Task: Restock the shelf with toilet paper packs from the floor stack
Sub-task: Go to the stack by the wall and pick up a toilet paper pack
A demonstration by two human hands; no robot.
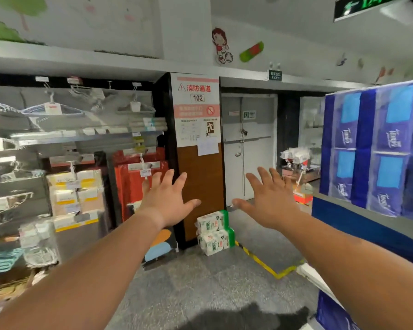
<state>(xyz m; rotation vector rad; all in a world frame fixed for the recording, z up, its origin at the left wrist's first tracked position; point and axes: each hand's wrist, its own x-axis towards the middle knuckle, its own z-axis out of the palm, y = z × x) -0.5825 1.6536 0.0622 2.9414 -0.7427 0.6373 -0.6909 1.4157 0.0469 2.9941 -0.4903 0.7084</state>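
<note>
Both my hands are out in front of me with the fingers spread and straight, and neither one holds anything. My left hand (166,201) and my right hand (271,202) float at about the same height, palms turned a little toward each other, with a gap between them.

The floor stack (215,232) of white-and-green toilet paper packs sits at the foot of the brown pillar (200,186), on its right-hand side, touching or nearly touching it; I cannot tell which. It looks like two packs, one on top of the other. From my hands the stack lies below and farther off, almost centred under the gap between them. It is well apart from both hands, so I judge neither is clearly nearer.

The top pack's long side looks to run roughly across my view, angling away from the pillar, so I reckon a hand on each end would suit.

To the right of the pillar, past the grey door (248,144), blue packs (377,148) stand upright on the blue shelf (358,225), near my right forearm. Left of the pillar hang racks of other goods
</note>
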